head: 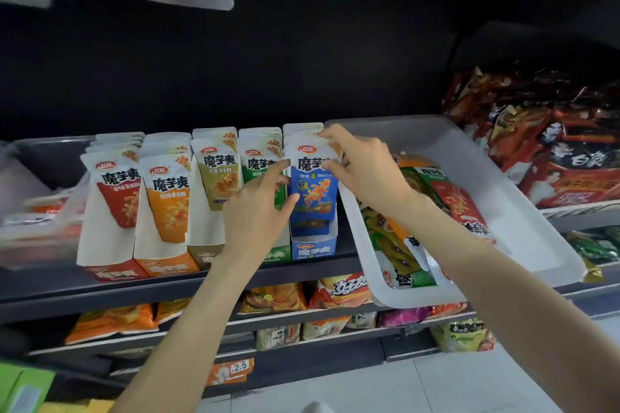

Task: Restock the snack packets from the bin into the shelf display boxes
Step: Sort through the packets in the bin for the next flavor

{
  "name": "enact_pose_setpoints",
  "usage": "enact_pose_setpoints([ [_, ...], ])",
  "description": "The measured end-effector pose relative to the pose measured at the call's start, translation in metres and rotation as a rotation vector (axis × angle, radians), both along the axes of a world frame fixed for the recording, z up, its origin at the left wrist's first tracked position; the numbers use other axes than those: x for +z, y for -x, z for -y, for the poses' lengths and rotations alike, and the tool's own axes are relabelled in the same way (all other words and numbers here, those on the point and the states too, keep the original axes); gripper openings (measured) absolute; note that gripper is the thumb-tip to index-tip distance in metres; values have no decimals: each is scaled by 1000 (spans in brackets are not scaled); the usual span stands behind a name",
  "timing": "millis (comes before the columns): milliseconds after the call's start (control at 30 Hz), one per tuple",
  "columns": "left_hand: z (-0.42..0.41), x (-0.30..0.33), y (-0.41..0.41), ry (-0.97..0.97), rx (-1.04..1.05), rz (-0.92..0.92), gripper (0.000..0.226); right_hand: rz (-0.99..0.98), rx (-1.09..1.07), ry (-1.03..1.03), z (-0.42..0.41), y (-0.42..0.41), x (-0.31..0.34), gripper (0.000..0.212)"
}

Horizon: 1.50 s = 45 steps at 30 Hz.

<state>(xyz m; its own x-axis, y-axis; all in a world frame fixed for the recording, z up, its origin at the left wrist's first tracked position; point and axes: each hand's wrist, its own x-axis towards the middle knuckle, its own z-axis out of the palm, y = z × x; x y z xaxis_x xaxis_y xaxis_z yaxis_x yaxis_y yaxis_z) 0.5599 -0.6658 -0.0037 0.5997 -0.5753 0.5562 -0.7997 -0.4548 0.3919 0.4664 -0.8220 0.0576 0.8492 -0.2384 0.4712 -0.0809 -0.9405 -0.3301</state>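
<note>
Five display boxes [313,250] of packets, one white bin [523,211], two hands [258,208].

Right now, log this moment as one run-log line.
stage: seating packet | left hand: steadies blue packet | right hand: pinches its top | target: blue display box | white bin: packets remain
</note>
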Motion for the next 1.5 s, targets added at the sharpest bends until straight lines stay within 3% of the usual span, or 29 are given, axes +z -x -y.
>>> enact_pose_setpoints([
  [200, 5, -5, -2, 18, 7, -45, 50, -228, -49, 277, 2, -19, -19, 24],
  [300, 4, -4, 0, 45, 32, -14, 45, -137, -24, 108, 9, -12, -13, 34],
  [367, 4, 2, 2, 98, 41, 34, 40, -16, 1, 116, 21, 7, -6, 34],
  [533, 29, 34, 24, 194, -310, 42, 33, 39, -47, 176, 73, 81, -21, 25],
  [633, 65, 54, 44, 120, -514, -1, 33, -219, -192, 136, 102, 115, -35, 34],
  [767, 129, 46, 55, -246, -641, 74, 41, -696, -401, 103, 119, 138, -47, 69],
  [867, 175, 26, 54, -508, -660, 163, 49, -841, -389, 13, 117, 145, -55, 70],
  [1033, 216, 8, 50, -780, -833, 528, 56, -645, -165, -126, 113, 152, -48, 56],
  [1200, 213, 7, 47, -747, -989, 612, 37, -587, -113, -170, 112, 147, -43, 48],
  [1367, 192, 9, 32, -507, -856, 606, 18, -398, -240, -82, 116, 158, -31, 27],
  [1500, 161, 33, 19, -141, -585, 491, 33, 117, -339, -67, 108, 161, -21, 21],
])
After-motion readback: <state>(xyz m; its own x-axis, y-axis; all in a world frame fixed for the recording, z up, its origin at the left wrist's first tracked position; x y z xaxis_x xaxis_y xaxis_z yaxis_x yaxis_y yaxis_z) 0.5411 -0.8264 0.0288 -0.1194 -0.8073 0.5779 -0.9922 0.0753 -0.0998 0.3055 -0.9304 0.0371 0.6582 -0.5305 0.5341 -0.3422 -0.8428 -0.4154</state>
